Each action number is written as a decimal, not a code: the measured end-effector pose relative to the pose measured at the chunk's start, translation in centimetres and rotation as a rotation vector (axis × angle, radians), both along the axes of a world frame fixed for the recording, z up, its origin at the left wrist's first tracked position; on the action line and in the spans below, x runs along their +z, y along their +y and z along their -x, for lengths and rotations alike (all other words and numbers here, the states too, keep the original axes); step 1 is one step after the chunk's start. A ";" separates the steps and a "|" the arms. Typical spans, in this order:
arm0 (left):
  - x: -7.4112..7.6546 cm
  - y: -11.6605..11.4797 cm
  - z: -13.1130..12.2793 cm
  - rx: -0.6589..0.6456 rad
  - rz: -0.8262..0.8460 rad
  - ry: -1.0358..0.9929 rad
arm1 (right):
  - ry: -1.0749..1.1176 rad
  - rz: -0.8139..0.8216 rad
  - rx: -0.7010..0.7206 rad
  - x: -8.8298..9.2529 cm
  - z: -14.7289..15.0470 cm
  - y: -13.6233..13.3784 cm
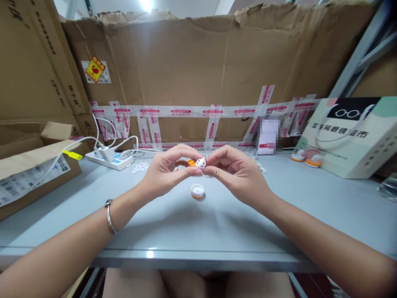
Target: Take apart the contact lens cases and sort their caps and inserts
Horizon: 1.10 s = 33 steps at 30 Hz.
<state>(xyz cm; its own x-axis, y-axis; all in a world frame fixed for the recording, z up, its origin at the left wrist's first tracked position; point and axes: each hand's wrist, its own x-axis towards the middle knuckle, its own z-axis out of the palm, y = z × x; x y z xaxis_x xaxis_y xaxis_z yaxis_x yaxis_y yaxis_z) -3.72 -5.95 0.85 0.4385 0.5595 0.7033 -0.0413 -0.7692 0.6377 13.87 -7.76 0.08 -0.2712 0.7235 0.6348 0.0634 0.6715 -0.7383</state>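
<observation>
A small round white plastic piece with openings [201, 163] is pinched between both hands above the table. My left hand [169, 167] grips its left side with thumb and forefinger. From the other side, the thumb and fingertips of my right hand [237, 169] close on it. Just below them, a shallow round white cup with an orange base [197, 191] stands on the table. Behind my left fingertips shows part of an orange piece [192, 162]; its shape is mostly hidden. Small white plastic parts [140, 167] lie left of my left hand, and a few more [262, 167] show beyond my right hand.
A white power strip [110, 159] with cables and an open cardboard box [40, 169] are at left. A phone [268, 135] leans at the back. Two orange-based clear containers [313, 160] sit beside a paper bag [344, 136]. Tall cardboard [192, 62] closes off the back.
</observation>
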 end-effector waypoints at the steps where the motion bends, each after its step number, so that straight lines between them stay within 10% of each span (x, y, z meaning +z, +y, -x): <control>1: 0.0 -0.1 0.0 0.023 -0.052 0.016 | 0.001 0.002 0.000 -0.1 -0.1 -0.1; 15: -0.5 -0.2 0.0 0.384 -0.898 0.235 | -0.024 0.085 0.004 -0.4 -0.1 -0.9; 25: -1.8 0.3 -0.2 0.459 -0.978 0.370 | -0.157 0.045 -0.134 -1.2 0.1 0.1; 33: -2.5 0.7 -0.2 0.498 -0.971 0.430 | -0.042 0.268 0.027 -2.4 0.2 1.4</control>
<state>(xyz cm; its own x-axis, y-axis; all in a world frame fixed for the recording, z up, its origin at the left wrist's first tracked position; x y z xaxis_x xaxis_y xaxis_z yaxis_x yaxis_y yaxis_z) -3.55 -5.22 -1.62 0.6285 0.0462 0.7765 0.4773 -0.8111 -0.3380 13.64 -6.36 -2.29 -0.3143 0.8566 0.4092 0.0822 0.4540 -0.8872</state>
